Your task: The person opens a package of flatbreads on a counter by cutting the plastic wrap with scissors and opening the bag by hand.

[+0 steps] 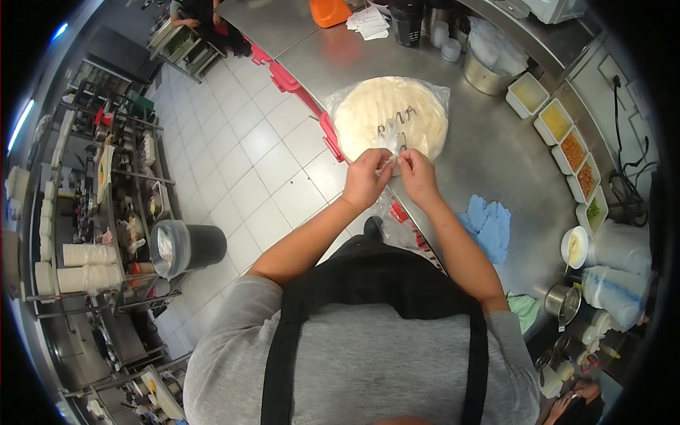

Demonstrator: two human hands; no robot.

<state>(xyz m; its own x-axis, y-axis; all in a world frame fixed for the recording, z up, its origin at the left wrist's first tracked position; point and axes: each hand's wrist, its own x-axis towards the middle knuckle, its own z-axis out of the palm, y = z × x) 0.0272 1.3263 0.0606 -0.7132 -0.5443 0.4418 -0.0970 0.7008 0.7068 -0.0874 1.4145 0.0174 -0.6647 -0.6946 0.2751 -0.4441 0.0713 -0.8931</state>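
A large, round, pale flat stack or slab in a clear plastic bag (pixel 382 110) lies on the steel counter, with dark handwritten letters on it. What the pale food is, I cannot tell for certain. At the bag's near end, my left hand (pixel 369 172) is closed in a pinch on the gathered plastic. My right hand (pixel 416 174) pinches the same gathered end, close beside the left. The fingertips almost meet, and the exact grip between them is partly hidden.
Along the counter (pixel 489 159) at right stand several white food tubs (pixel 572 151), a metal pot (pixel 489 74) and a blue cloth (pixel 489 228). Pink-red handles (pixel 287 78) line the left edge. A grey bin (pixel 205 245) stands on the floor. Another person (pixel 202 21) is at the far left.
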